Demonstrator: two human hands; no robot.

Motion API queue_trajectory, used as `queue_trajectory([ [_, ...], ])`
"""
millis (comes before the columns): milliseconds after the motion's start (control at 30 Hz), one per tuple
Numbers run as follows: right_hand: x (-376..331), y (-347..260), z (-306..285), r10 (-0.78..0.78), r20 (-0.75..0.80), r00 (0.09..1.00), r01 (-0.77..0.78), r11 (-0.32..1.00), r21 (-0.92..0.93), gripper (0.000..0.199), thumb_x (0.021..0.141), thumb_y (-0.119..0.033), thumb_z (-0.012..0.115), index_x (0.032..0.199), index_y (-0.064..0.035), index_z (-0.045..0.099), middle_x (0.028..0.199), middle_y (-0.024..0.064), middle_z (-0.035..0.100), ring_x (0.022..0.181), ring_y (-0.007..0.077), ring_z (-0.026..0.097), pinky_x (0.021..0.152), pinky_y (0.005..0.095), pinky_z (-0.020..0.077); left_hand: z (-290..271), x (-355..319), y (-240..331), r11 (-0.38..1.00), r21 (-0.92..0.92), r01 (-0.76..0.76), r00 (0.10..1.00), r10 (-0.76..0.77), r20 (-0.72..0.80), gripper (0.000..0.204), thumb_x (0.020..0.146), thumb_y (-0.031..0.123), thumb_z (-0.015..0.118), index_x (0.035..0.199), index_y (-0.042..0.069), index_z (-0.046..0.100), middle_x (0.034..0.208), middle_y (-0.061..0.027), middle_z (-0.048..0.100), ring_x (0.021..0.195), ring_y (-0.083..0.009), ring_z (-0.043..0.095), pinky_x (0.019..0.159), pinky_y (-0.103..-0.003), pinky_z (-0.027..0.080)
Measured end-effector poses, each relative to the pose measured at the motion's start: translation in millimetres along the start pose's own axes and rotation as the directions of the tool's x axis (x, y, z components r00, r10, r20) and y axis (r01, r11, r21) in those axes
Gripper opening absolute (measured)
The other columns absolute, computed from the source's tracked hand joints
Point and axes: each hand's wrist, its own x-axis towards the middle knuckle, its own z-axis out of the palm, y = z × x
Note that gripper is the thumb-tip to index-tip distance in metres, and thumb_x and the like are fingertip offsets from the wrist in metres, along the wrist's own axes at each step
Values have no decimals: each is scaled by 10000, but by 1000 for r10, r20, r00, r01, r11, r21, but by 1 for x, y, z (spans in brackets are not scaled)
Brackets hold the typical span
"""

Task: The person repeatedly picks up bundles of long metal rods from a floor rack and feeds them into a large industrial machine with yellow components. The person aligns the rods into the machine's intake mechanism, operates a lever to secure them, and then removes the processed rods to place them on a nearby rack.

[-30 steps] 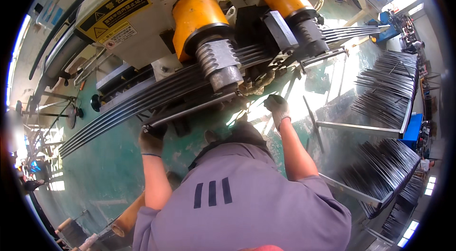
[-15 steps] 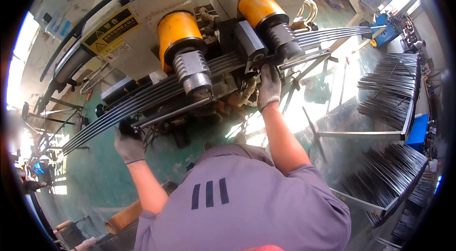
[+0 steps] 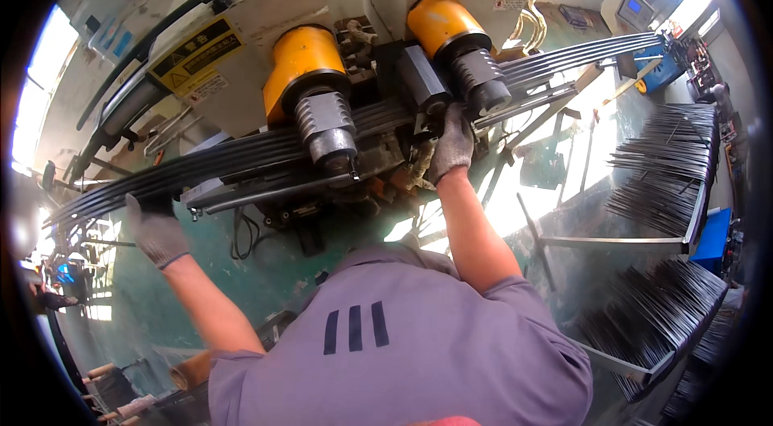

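Observation:
A bundle of several long, thin, dark metal rods [image 3: 555, 61] runs left to right across the bending machine, passing behind two ribbed steel rollers. My left hand [image 3: 157, 234], in a grey work glove, is at the bundle's left part. Its fingers come up against the rods from the near side and look closed round them, partly hidden. My right hand [image 3: 453, 146], gloved too, reaches up beneath the dark six-sided block [image 3: 423, 81] at the machine's middle. Its fingertips are hidden there, so its grip does not show. One ribbed roller [image 3: 324, 120] sits between my hands.
Two yellow motor housings [image 3: 304, 59] top the rollers. A steel bar [image 3: 274, 194] sticks out on the near side. To the right, metal racks hold piles of dark rods [image 3: 664, 172] and more rods [image 3: 656, 313]. A cardboard tube [image 3: 192, 371] lies at the lower left.
My left hand has moved left and slightly away from me. The rods' left part lies flatter and reaches farther left, blurred. My right hand stays at the middle block.

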Motion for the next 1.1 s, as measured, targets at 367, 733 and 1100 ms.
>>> queue_trajectory([
  [367,41,-1,4,82,75,994,-89,992,88,316,972,-299,509,1139,-50,608,997,43,640,871,150,594,776,310,469,125,59,87,807,480,-344,928,370,42,418,986,228,520,1237,-106,544,1136,-188,646,1046,-258,626,926,-351,482],
  [733,42,-23,19,-19,127,992,28,997,-69,315,980,-293,503,1262,-153,519,1039,51,619,819,140,625,631,287,499,272,13,79,485,715,-504,863,326,387,291,952,143,488,1171,-15,596,903,-129,681,813,-204,670,763,-318,547],
  [1100,40,-25,15,-57,161,985,77,990,-119,324,977,-324,525,1243,-138,523,968,31,567,696,136,590,548,269,490,352,-23,43,368,599,-711,687,186,702,185,918,109,520,1012,-40,577,773,-121,616,747,-207,613,709,-324,501],
])
